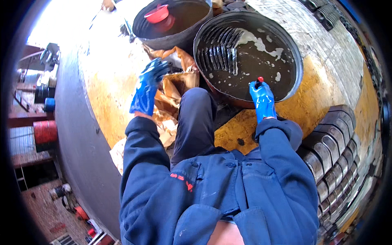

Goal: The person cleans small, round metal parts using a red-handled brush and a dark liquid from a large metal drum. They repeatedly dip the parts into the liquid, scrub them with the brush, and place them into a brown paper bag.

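This looks part way along: dark ridged pieces (220, 58) lie in the murky water (259, 61) of the front tub (299, 67), and a pile of ridged metal pieces (331, 136) sits outside on the right. I can't tell which are done and which are left. The right hand (262, 98) is closed around a red-tipped tool (260, 79), at the near rim of the front tub. The left hand (150, 83) is near the brown paper (185, 60); it is blurry, so I can't tell if it holds anything. I count two tubs, one red bowl (157, 14) in the back tub (173, 41), and two blue gloves (267, 108); the pieces overlap too much to count
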`<state>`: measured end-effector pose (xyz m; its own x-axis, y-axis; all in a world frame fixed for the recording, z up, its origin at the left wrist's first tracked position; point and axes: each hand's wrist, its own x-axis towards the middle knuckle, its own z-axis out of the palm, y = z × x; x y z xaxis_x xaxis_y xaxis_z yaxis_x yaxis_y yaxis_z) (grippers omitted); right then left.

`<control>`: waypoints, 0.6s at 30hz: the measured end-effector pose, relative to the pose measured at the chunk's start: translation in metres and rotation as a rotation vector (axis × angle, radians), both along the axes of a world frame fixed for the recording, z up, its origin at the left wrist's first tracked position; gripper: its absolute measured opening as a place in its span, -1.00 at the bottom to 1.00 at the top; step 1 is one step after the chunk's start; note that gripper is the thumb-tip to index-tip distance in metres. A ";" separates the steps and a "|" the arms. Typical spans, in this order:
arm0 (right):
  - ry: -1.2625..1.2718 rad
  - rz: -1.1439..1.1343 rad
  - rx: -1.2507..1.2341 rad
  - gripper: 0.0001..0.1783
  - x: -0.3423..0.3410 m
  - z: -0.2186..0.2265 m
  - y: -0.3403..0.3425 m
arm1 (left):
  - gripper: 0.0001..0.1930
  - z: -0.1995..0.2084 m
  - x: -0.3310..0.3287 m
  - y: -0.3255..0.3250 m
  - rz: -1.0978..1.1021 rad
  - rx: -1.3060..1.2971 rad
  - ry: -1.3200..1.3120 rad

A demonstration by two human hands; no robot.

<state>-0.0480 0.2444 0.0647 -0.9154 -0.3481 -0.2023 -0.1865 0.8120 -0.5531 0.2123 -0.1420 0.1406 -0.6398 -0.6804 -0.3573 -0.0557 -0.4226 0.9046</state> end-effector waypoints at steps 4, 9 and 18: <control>-0.064 0.107 -0.125 -0.53 0.020 0.026 -0.042 | -0.64 -0.029 -0.091 -0.008 -0.711 -0.319 0.044; -0.160 0.133 -0.345 -0.50 0.000 0.066 -0.007 | -0.36 -0.020 -0.163 0.176 -0.995 -1.171 -0.300; -0.082 0.109 0.022 -0.50 -0.046 0.101 -0.021 | -0.32 0.003 -0.199 0.241 -1.277 -1.264 -0.830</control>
<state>-0.0941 0.2232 0.1655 -0.8522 -0.4397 -0.2836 -0.2295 0.8012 -0.5527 0.0132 0.0994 0.1434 -0.8361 -0.1017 -0.5391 -0.2454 0.9482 0.2016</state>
